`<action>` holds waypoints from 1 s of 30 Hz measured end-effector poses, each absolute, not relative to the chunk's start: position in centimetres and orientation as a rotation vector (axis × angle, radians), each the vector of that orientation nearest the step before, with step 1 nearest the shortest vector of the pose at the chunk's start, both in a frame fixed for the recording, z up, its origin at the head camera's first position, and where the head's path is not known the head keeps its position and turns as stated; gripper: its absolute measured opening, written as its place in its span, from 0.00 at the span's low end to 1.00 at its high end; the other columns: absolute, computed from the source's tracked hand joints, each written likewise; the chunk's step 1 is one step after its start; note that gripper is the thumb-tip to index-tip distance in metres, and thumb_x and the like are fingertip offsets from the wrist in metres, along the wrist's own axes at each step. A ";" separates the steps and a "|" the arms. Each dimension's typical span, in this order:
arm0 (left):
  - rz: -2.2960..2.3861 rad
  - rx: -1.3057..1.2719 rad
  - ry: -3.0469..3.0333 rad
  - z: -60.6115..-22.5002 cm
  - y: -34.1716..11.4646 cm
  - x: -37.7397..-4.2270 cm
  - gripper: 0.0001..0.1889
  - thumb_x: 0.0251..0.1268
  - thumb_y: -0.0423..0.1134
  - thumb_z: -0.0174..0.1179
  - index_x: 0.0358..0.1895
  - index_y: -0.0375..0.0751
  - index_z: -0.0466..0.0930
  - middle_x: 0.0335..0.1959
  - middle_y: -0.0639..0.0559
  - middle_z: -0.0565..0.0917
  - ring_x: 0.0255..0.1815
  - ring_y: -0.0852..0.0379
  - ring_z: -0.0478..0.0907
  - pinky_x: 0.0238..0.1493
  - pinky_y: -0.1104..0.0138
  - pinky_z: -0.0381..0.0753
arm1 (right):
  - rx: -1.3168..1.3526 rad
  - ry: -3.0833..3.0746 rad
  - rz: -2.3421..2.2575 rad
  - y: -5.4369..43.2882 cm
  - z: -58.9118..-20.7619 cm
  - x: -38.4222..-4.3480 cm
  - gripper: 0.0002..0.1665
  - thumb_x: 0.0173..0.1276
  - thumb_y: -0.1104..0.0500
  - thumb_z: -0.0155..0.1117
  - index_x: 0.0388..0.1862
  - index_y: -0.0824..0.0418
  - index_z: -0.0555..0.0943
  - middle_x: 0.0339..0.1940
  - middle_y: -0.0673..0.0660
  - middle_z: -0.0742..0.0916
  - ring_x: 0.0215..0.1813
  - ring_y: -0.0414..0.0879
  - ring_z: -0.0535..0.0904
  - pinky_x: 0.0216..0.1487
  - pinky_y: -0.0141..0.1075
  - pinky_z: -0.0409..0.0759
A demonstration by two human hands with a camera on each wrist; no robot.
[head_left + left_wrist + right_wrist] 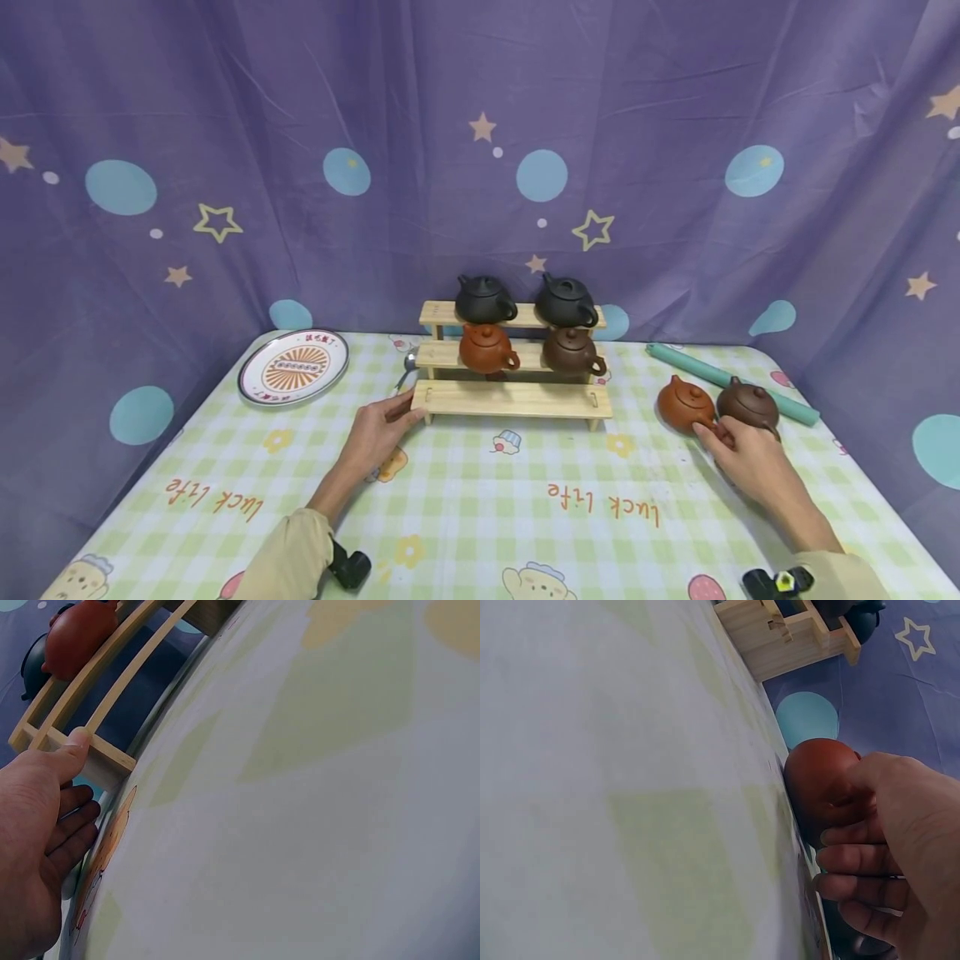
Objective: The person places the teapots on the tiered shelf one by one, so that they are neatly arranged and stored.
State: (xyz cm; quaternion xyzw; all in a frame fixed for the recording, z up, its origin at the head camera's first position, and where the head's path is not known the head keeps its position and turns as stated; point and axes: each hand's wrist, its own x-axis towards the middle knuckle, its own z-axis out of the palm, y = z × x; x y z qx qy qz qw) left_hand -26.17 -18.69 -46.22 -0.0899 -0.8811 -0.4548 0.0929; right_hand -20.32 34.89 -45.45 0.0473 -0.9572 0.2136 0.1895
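Note:
A three-tier wooden stand (517,398) is on the table. My left hand (382,427) grips the left end of its lowest step, the thumb (78,739) on the wood and the other fingers loosely bent below. My right hand (753,460) pinches the handle of a reddish-brown clay teapot (684,406) on the right of the table; in the right wrist view the thumb lies against that teapot (819,780). Right beside it is a dark brown teapot (748,405), partly behind the hand.
Two black teapots (483,298) occupy the top step. On the middle step are another reddish-brown teapot (484,350) and a dark brown one (570,352). A white plate (255,375) lies at the left, a green roll (697,367) behind the right-hand teapots. A purple curtain (420,208) hangs behind.

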 end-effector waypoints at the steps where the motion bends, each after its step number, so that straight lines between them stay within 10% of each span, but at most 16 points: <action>1: -1.353 -0.265 -2.615 -46.2 -18.7 -26.2 0.29 0.71 0.47 0.69 0.69 0.37 0.78 0.57 0.41 0.86 0.56 0.47 0.85 0.56 0.56 0.85 | 0.144 -2.688 0.591 34.9 -45.5 -20.4 0.24 0.79 0.47 0.63 0.23 0.55 0.71 0.14 0.46 0.68 0.19 0.43 0.64 0.26 0.37 0.61; 30: -1.353 -0.262 -2.622 -46.4 -18.7 -26.2 0.29 0.72 0.47 0.68 0.70 0.37 0.77 0.57 0.40 0.86 0.56 0.46 0.85 0.55 0.56 0.85 | 0.299 -2.509 0.502 35.5 -46.3 -21.0 0.21 0.75 0.61 0.67 0.21 0.53 0.72 0.15 0.43 0.69 0.19 0.39 0.64 0.23 0.36 0.63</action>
